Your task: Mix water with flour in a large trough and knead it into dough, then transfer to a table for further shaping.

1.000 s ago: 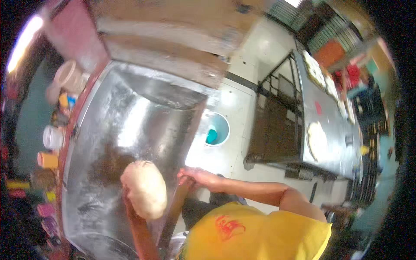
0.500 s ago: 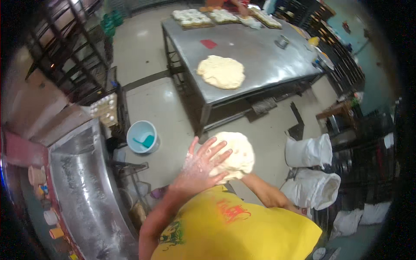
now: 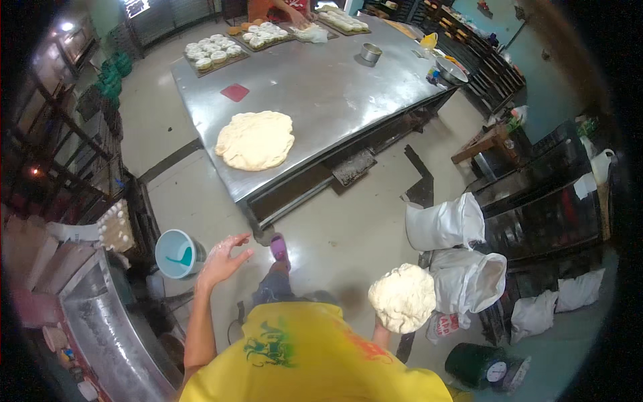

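A thick, pale round of dough point(image 3: 402, 299) is held out at my right side, over the floor. My right hand point(image 3: 382, 332) carries it from below, and its fingers are mostly hidden under the dough. On my other side, my left hand point(image 3: 224, 260) is lifted in the air, fingers apart and dusted with white, touching nothing. A second, flatter slab of dough point(image 3: 254, 141) lies on the near left corner of the metal table point(image 3: 321, 100) in front of me.
Trays of white-topped rounds point(image 3: 214, 52) line the table's far side, where another person's hands point(image 3: 295, 19) work. A metal cup point(image 3: 370, 53) stands on it. A white bucket point(image 3: 179, 253) with a teal scoop is on the floor left; white sacks point(image 3: 445, 223) stand right.
My left hand has come off the dough and swung to the left. The dough has moved right on my right hand. I am now closer to the table.
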Motion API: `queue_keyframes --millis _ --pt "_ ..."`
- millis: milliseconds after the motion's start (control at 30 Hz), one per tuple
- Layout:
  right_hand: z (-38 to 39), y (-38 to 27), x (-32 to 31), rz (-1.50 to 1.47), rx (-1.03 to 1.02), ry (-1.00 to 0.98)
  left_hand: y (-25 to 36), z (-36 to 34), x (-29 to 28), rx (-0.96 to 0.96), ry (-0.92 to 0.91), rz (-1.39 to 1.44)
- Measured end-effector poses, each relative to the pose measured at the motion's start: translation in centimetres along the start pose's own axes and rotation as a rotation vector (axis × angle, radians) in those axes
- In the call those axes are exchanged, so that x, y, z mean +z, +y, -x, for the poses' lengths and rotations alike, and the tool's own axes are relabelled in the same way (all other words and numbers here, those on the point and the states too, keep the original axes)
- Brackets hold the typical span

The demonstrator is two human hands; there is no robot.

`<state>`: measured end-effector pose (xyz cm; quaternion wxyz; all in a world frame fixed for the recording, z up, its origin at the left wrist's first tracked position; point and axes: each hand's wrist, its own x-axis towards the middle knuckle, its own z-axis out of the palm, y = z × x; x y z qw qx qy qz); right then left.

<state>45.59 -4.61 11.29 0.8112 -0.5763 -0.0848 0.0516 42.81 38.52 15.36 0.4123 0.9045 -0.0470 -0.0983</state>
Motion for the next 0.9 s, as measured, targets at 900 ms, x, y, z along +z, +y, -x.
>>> queue_keyframes --millis 900 --pt "-52.5 3.1 -7.4 0.595 0.445 -0.295 8.3 -50.5 8.7 0.08 0.321 0.096"
